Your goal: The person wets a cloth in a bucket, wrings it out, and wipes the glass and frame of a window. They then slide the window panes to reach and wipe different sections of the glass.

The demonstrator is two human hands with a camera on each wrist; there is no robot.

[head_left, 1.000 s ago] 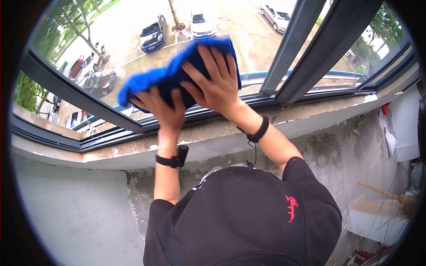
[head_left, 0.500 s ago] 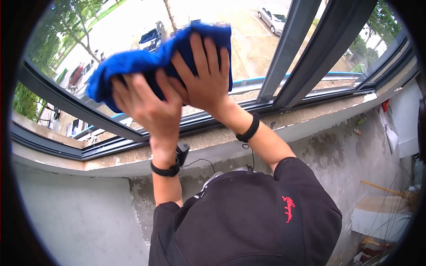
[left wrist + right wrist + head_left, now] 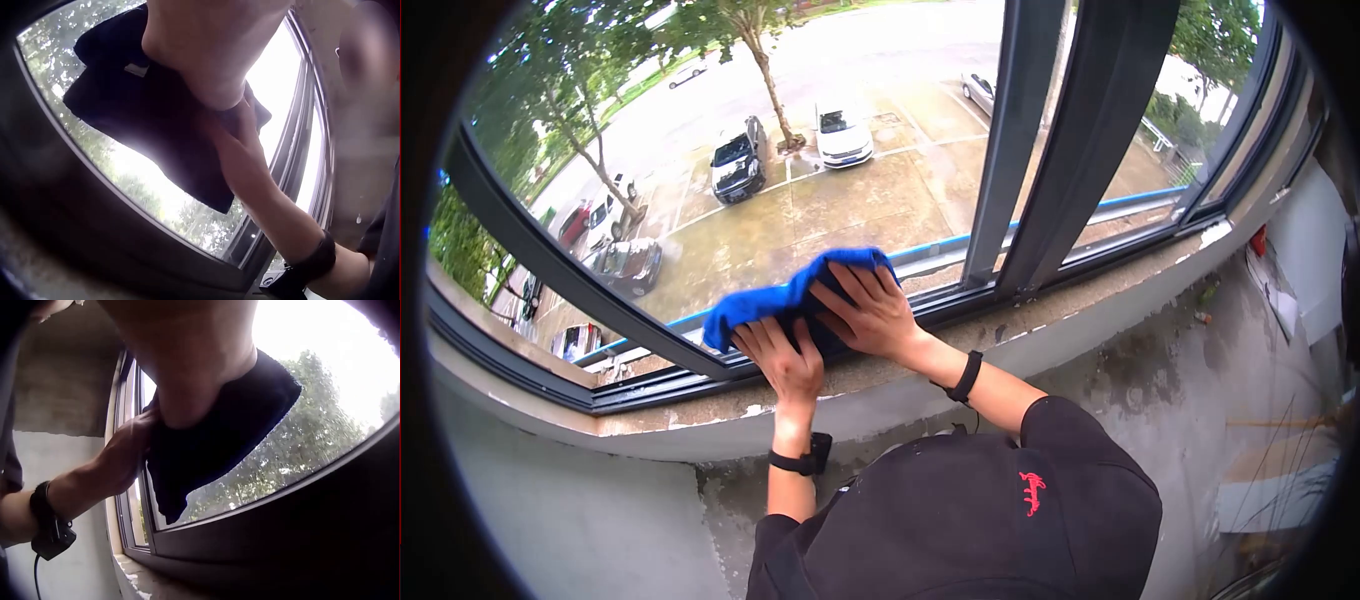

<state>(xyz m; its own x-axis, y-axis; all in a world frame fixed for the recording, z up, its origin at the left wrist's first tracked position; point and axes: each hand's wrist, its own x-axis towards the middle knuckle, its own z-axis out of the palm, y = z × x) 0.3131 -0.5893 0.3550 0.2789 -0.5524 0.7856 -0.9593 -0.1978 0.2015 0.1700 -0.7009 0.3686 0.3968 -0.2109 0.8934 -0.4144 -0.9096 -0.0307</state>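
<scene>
A blue cloth (image 3: 750, 302) lies against the lower part of the window glass (image 3: 870, 205), just above the bottom frame. My left hand (image 3: 782, 360) presses on its left part, fingers extended over it. On the right part rests my right hand (image 3: 870, 315), its fingers spread and pointing up the pane. In the left wrist view the cloth (image 3: 137, 106) looks dark against the bright glass, a small pale tag on it. From the right wrist, the cloth (image 3: 231, 419) hangs below the palm, with the left hand (image 3: 128, 450) beside it.
Dark window frame bars (image 3: 1000, 150) stand to the right, and a slanted bar (image 3: 580, 260) runs at the left. A chipped sill (image 3: 670, 415) lies below the hands. Boards and papers (image 3: 1275, 470) are at the lower right. Parked cars (image 3: 740, 160) show outside.
Both hands and the cloth first went up and left across the glass, then came down to near the bottom frame. The head view has shifted too, showing more of the outside.
</scene>
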